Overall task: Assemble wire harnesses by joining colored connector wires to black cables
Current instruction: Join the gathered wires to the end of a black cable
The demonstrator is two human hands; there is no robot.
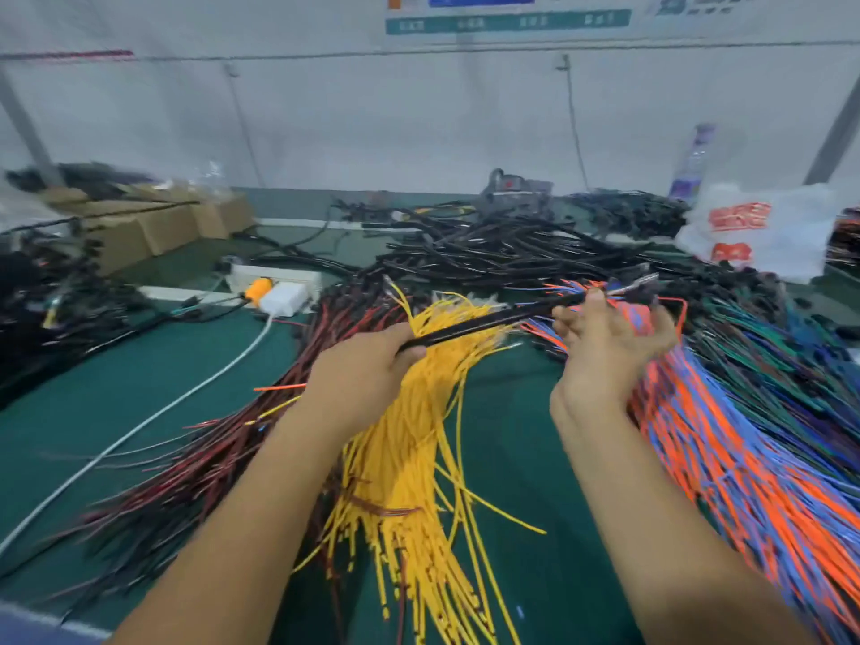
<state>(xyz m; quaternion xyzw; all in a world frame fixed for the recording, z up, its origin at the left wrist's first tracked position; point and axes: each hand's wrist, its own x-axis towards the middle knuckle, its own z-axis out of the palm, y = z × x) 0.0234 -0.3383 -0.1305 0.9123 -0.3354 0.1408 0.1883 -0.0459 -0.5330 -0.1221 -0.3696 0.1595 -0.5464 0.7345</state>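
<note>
A black cable point(488, 320) stretches between my two hands above the table. My left hand point(367, 365) grips its near end over a bundle of yellow wires point(409, 458). My right hand point(605, 337) pinches the cable's far end, where thin orange and blue wire tips fan out by the fingers. A thick bundle of orange and blue wires point(744, 467) lies under and right of my right hand. Dark red wires point(195, 467) spread out to the left of the yellow ones. The frame is blurred.
A large heap of black cables point(502, 249) fills the back of the green table point(139, 402). A power strip point(279, 279) with an orange plug and a white charger sits left of centre. Cardboard boxes point(153, 225) stand back left; a white plastic bag point(763, 230) lies back right.
</note>
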